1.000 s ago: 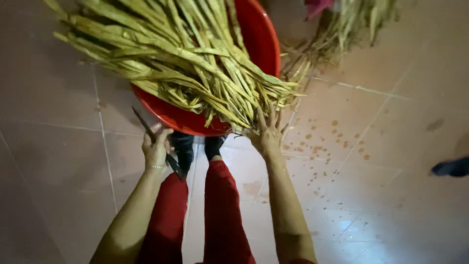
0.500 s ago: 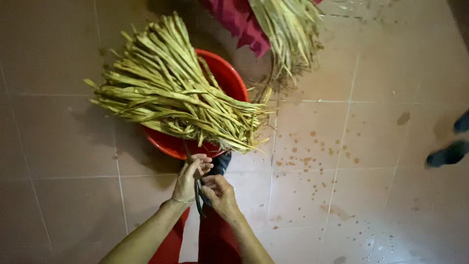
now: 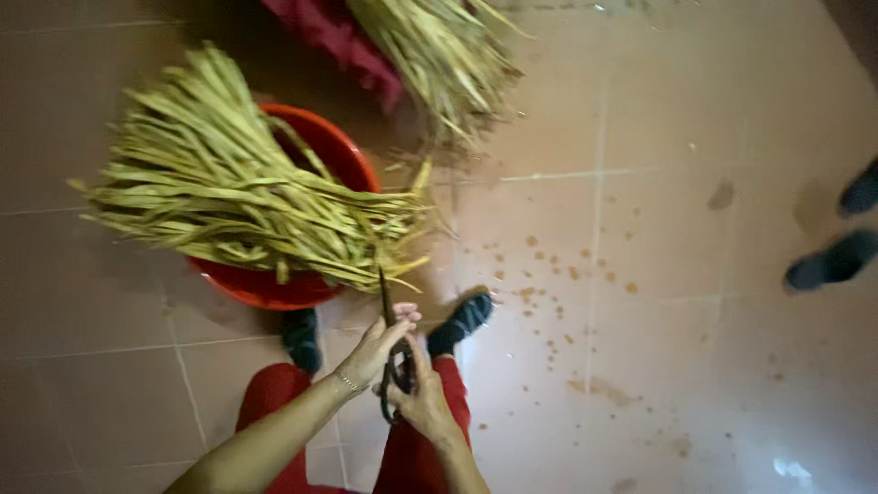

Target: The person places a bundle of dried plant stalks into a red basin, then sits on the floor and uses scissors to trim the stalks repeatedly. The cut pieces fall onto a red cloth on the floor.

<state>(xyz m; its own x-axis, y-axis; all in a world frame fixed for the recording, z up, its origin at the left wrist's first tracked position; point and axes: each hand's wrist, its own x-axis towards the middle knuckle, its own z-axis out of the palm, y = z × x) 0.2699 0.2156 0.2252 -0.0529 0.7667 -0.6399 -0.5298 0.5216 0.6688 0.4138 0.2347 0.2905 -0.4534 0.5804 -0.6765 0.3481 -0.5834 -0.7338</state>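
Both my hands meet in front of me over dark scissors (image 3: 391, 352), whose blades point up toward the leaves. My left hand (image 3: 375, 348) grips the upper part of the handles, and my right hand (image 3: 422, 398) holds the loops from below. A big bundle of long yellow-green leaves (image 3: 238, 206) lies across a red basin (image 3: 265, 285) on the tiled floor just beyond the scissor tips. My red trousers (image 3: 274, 402) and dark shoes (image 3: 462, 320) show beneath the hands.
A second sheaf of leaves (image 3: 439, 55) rests against red cloth (image 3: 334, 41) at the top. Brown crumbs (image 3: 549, 274) speckle the tiles to the right. Another person's dark shoes (image 3: 832, 261) stand at the right edge.
My right hand left the leaf ends and joined the left on the scissors. The view pulled back and shifted, so the basin now lies farther up and left.
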